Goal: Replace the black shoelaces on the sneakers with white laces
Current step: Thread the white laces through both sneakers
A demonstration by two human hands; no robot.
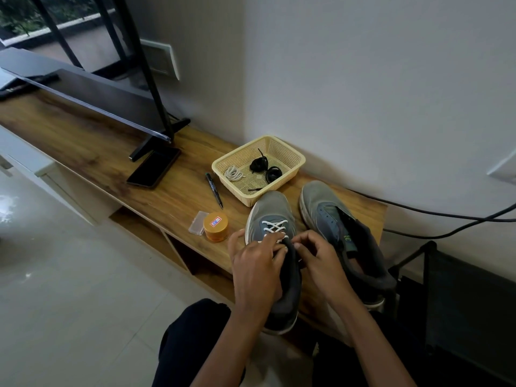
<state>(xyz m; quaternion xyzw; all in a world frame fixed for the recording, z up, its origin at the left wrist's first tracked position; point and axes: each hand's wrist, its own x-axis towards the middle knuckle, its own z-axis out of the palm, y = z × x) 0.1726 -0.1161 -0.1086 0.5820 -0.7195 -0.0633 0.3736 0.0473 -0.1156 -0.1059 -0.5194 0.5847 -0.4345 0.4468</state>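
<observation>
On bench (167,196), left hand (255,263) and right hand (318,255) pinch white lace (275,226) crisscrossing grey sneaker (269,205).

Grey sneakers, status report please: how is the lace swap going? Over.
Left hand and right hand both pinching white lace on left grey sneaker, half threaded. Right grey sneaker unlaced. Spare white lace, black laces in cream plastic basket. Nothing blocking.

Matt grey cloth on the gripped sneaker (269,209), woven lace (275,226); beyond the grip, perforated plastic basket (289,148), smooth wood-grain table (111,146).

basket (233,189) behind sneakers (269,205), jar (215,226) close L, bare desk (181,196) past pen (214,190)
</observation>
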